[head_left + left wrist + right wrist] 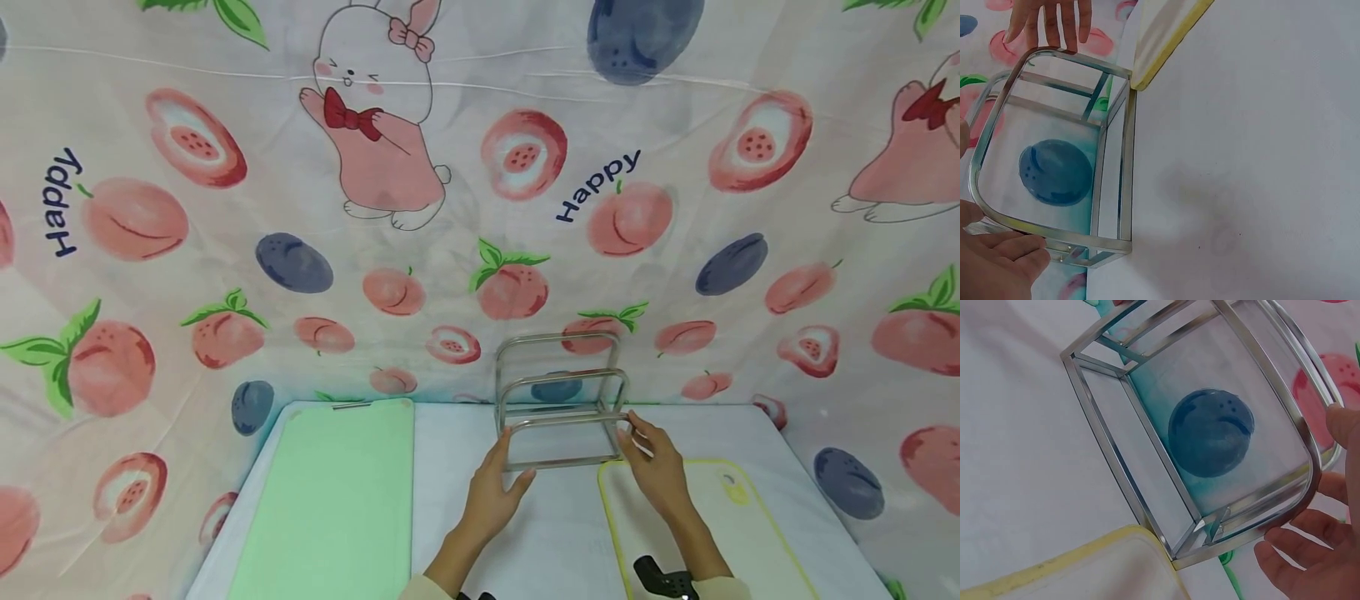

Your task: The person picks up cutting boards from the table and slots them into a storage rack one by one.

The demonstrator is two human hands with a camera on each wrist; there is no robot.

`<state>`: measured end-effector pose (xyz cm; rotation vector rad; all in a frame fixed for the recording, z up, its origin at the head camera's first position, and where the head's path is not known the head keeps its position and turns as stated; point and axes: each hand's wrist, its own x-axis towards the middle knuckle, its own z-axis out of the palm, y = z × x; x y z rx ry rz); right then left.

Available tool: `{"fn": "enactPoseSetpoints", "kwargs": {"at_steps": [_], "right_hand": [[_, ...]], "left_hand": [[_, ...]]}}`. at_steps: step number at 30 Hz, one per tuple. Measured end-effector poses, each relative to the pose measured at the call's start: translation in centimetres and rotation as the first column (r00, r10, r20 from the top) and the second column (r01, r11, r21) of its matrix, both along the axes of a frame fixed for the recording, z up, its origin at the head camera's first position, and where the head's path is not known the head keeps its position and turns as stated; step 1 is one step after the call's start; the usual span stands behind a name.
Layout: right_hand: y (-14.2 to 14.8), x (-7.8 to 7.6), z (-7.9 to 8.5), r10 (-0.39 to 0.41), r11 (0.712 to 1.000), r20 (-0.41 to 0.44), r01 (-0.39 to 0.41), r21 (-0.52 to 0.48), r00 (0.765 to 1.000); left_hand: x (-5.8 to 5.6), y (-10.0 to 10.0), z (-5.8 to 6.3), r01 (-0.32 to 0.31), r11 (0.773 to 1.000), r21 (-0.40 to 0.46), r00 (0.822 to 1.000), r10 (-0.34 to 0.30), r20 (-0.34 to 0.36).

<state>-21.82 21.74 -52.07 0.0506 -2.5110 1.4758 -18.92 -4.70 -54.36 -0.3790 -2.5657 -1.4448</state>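
Note:
A silver metal rack with several upright rounded frames stands at the back of the white table. My left hand is at the rack's front left side, fingers extended along its frame and thumb held apart from it. In the left wrist view, the fingers of my left hand lie against the outside of the bar. At the opposite side, my right hand has its fingertips at the upper right corner. The fingers of my right hand are spread and loosely bent beside the frame in the right wrist view.
A green board lies on the left of the table. To the right, a white board with a yellow rim reaches close to the rack's base, partly under my right arm. Behind the table hangs a fruit-and-rabbit patterned cloth.

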Motion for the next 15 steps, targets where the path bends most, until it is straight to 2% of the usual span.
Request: {"fn": "enactPoseSetpoints", "kwargs": {"at_steps": [8,15], "right_hand": [[-0.6,0.0,-0.5,-0.012,1.0,-0.029,0.012,0.001,1.0],[-1.1,0.1,-0.3,0.05,0.999,-0.01,-0.05,-0.006,0.999]], "left_hand": [[0.3,-0.5,-0.4,-0.011,1.0,0.01,1.0,0.011,-0.005],[0.7,-1.2,-0.3,-0.018,1.0,-0.002,0.998,0.018,-0.057]]}}
